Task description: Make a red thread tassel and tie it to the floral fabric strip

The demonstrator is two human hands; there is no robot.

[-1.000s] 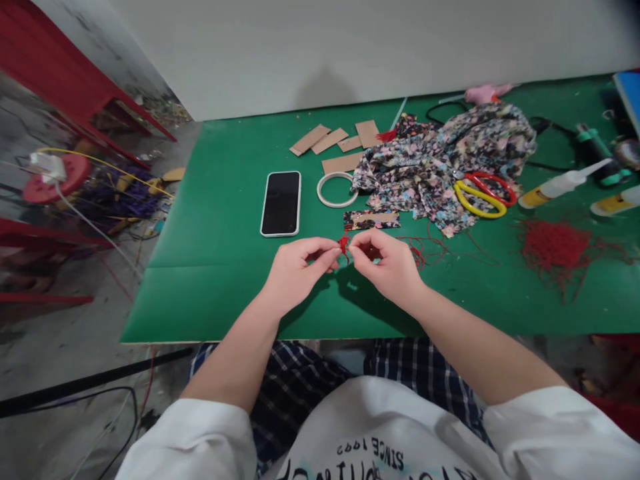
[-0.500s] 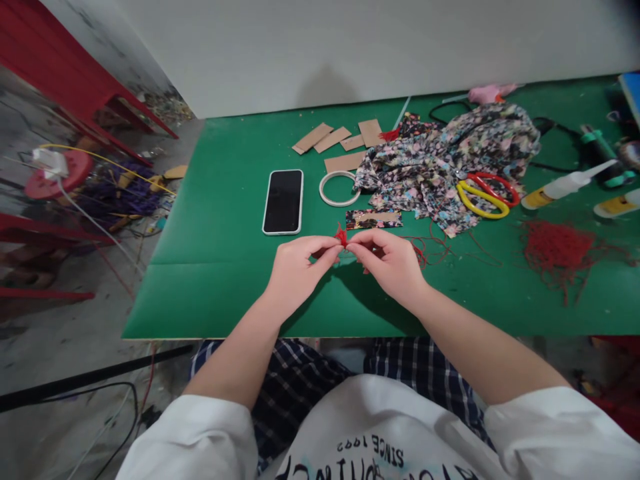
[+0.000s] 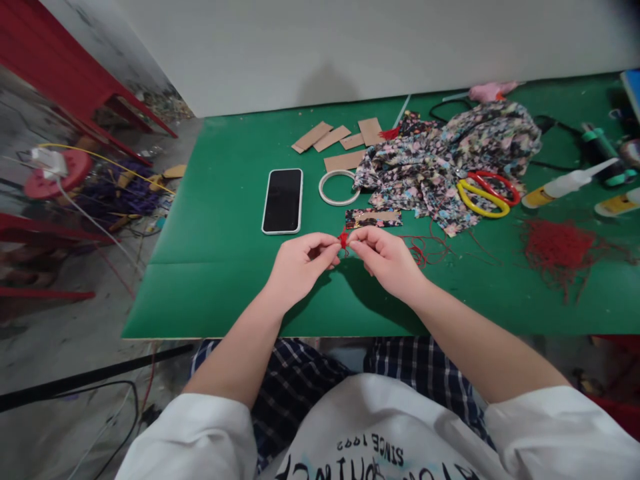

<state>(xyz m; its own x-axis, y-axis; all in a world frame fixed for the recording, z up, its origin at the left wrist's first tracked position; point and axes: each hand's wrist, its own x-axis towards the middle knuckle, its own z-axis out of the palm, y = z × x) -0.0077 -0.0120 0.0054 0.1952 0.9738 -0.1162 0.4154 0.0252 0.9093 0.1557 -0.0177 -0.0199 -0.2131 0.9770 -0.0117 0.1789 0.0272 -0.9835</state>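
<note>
A small red thread bundle (image 3: 343, 241) is pinched between my two hands above the green table (image 3: 200, 287). My left hand (image 3: 302, 265) grips its left side with thumb and forefinger. On the right side, my right hand (image 3: 387, 260) pinches it the same way. Loose red thread (image 3: 419, 253) trails on the table beside my right hand. Just beyond my fingertips lies a floral-covered cardboard strip (image 3: 373, 218). A white tape ring (image 3: 339, 188) rests behind it.
A phone (image 3: 283, 201) lies left of the ring, cardboard pieces (image 3: 313, 137) behind. Floral fabric (image 3: 445, 160), yellow-and-red scissors (image 3: 484, 197), glue bottles (image 3: 557, 189) and a red thread pile (image 3: 560, 250) are to the right. A pink glue gun (image 3: 491, 92) lies at the back.
Both hands have shifted slightly, and the fingertips are a little farther apart. More of the red bundle's middle shows between them.
</note>
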